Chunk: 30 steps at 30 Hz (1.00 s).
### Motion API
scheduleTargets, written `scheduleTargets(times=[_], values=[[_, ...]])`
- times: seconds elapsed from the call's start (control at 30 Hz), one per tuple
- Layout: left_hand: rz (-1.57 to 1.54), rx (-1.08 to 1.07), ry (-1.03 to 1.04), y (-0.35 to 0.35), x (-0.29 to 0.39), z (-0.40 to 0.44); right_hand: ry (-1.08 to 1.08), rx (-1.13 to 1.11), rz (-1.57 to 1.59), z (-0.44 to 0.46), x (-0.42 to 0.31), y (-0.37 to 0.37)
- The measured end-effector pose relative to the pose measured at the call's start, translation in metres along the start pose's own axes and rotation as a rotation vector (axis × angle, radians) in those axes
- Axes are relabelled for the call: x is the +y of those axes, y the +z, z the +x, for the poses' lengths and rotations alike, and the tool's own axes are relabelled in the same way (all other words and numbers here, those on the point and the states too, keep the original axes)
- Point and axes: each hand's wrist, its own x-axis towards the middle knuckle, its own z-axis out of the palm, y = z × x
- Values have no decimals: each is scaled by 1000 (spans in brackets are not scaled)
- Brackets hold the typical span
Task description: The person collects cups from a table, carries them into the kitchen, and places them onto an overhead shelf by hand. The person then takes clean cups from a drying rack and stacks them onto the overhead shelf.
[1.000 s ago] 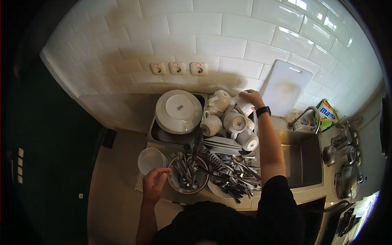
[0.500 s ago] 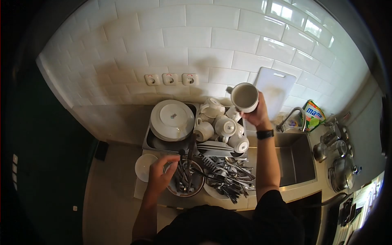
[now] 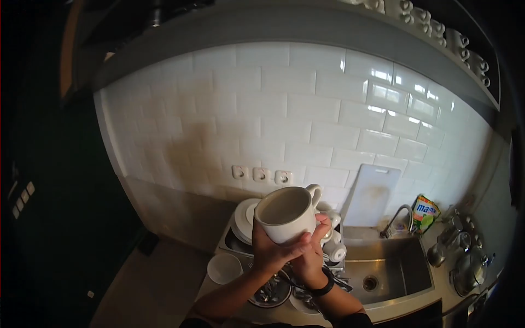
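Observation:
A white mug (image 3: 286, 216) is held up in front of me, its opening facing up and its handle at the upper right. My left hand (image 3: 269, 250) wraps round its lower left side. My right hand (image 3: 311, 254), with a black band at the wrist, grips it from the lower right, and the two hands touch below it. Behind them, white plates (image 3: 241, 221) are stacked on the left of the rack, and upturned mugs (image 3: 335, 251) show on the right. Cutlery in a bowl (image 3: 272, 292) lies partly hidden under my forearms.
White bowls (image 3: 224, 269) stand at the left of the counter. To the right are a sink (image 3: 385, 273), a faucet (image 3: 402, 216), a cutting board (image 3: 372, 194), a detergent pouch (image 3: 425, 214) and metal pots (image 3: 469, 273). Overhead, a shelf (image 3: 306, 27) holds several mugs (image 3: 421, 19).
The mug, lifted off the rack by my right hand, has come left and nearer, and its handle has turned to the right. My left hand has closed on it too. The view has tilted upward.

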Motion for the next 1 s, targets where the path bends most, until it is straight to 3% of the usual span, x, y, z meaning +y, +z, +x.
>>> scheduleTargets(times=[0.1,0.13,0.2,0.27,0.33,0.47,0.6,0.67,0.73,0.77,0.83,0.87,0.93,1.0], values=[[-81,-69,15,-17,34,22,-11,-147,72,14,-36,25],[-87,-10,113,-17,40,28,-109,-209,14,23,-38,24],[-170,-110,83,-30,54,51,-245,-382,98,51,-60,37],[-173,-69,115,-22,82,72,-226,-402,31,82,-82,41],[-85,-129,167,-15,109,101,-85,-394,20,110,-108,48],[-105,-280,176,3,161,152,-11,-523,49,162,-162,69],[-13,-409,320,21,204,212,-201,-544,-206,216,-212,93],[296,-355,421,22,221,259,-321,-513,-264,241,-233,104],[737,-29,510,29,250,285,-565,-367,-532,274,-244,113],[900,100,763,27,254,298,-560,-378,-675,299,-255,113],[1105,317,1181,14,252,325,-548,-229,-639,312,-262,139],[1199,293,1064,5,250,342,-541,-156,-620,320,-266,152],[1372,245,819,-10,242,369,-562,5,-882,362,-271,165],[1275,210,727,-8,227,367,-670,213,-1122,387,-269,182]])
